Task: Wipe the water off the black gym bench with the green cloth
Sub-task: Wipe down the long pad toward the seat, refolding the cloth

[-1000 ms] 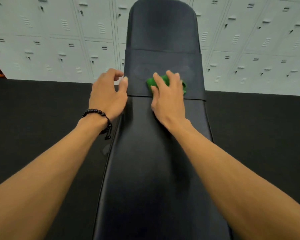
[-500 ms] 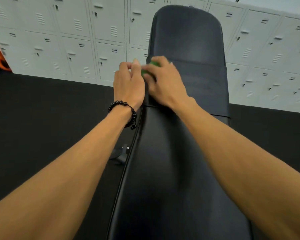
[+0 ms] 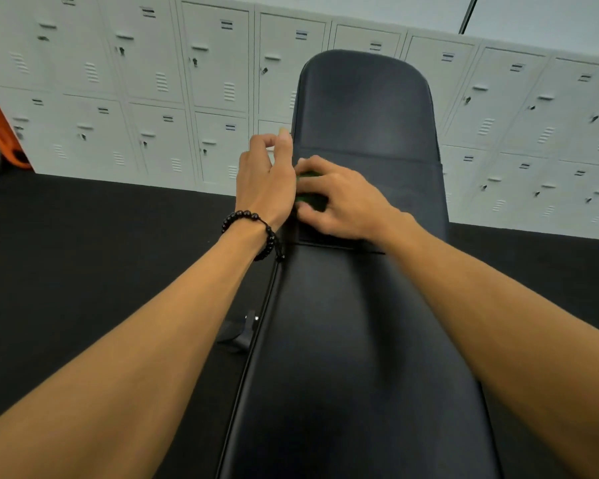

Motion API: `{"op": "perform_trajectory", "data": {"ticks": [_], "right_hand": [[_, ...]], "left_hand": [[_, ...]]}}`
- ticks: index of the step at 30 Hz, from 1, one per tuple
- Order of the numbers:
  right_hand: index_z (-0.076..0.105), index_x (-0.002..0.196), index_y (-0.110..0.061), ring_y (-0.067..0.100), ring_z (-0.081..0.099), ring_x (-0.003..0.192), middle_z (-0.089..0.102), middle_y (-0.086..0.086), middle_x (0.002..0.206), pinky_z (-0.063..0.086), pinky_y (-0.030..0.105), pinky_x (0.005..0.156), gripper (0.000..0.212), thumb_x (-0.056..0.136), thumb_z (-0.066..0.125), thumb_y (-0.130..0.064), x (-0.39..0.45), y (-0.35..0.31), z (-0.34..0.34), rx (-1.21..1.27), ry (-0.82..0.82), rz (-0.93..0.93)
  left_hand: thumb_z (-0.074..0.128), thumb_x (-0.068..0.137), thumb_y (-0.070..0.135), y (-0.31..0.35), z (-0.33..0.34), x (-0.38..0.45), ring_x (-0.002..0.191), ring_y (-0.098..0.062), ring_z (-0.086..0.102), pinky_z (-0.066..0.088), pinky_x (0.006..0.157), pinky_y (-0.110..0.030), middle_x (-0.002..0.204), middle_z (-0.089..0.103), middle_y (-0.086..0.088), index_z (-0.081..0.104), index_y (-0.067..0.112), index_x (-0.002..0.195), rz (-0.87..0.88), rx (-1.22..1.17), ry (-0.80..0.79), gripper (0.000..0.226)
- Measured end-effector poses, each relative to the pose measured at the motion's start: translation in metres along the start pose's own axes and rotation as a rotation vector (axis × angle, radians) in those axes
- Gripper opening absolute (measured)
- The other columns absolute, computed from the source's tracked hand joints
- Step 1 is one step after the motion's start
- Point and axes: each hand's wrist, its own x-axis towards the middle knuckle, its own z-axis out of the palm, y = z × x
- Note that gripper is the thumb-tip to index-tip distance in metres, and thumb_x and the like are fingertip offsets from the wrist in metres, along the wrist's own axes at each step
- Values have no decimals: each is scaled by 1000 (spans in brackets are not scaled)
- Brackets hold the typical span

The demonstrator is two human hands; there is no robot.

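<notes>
**Cloth bunched at the bench's left edge, mid-wipe**

At the far left an orange piece of equipment (image 3: 0, 133) stood against a wall of pale lockers (image 3: 153, 98), with black floor matting (image 3: 83, 254) in front. The left hand (image 3: 263, 181), a black bead bracelet (image 3: 253, 233) on its wrist, sat at the left edge of the black gym bench (image 3: 343, 340), just above the seam between seat and backrest. Its fingers (image 3: 274, 141) were loosely curled and held nothing that could be seen; the side of the palm touched the cloth.

Just beside it, the green cloth (image 3: 308, 188) lay crumpled on the lower backrest pad, mostly hidden. The right hand (image 3: 339, 198) covered it from the right, fingers (image 3: 308, 165) bent down over the wad and pinching it against the pad.

The step in hand looked like wiping the lower backrest, with the cloth gathered at the pad's left margin. No water could be made out on the dark vinyl, so how much was left was hard to judge. The next move probably called for flattening the cloth for wider contact, then drawing it across or down the seat with steady pressure, the left hand bracing the edge.
</notes>
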Motion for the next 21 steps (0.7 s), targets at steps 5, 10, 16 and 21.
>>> {"op": "perform_trajectory", "data": {"ticks": [5, 10, 16, 21], "right_hand": [[66, 126, -23, 31, 46, 126, 56, 9, 131, 33, 59, 109, 37, 93, 49, -26, 42, 4, 21, -93, 251, 368], [69, 118, -18, 32, 54, 118, 60, 11, 128, 43, 49, 101, 33, 94, 50, -29, -20, 3, 19, -22, 106, -35], [57, 136, -28, 32, 47, 128, 42, 12, 143, 40, 45, 107, 38, 100, 45, -31, -55, 66, -17, 31, 534, 861], [62, 124, -26, 38, 41, 129, 50, 12, 135, 33, 60, 106, 38, 87, 52, -18, -28, -4, 15, -121, 408, 724]], "left_hand": [[35, 100, 52, 9, 0, 10, 92, -8, 53, 34, 68, -17, 120, 57, -2, 52, 29, 110, 52, 52, 5, 30], [35, 100, 50, 11, 17, 6, 108, -22, 56, 40, 83, -28, 116, 59, -9, 55, 30, 92, 142, 178, -166, 30], [29, 103, 50, 13, 22, -3, 88, -17, 48, 32, 65, -23, 84, 52, 5, 39, 28, 68, 79, 307, -282, 43], [23, 102, 52, 14, 25, 0, 128, -32, 43, 37, 98, -43, 123, 56, -20, 39, 24, 63, 84, 464, -313, 51]]}}
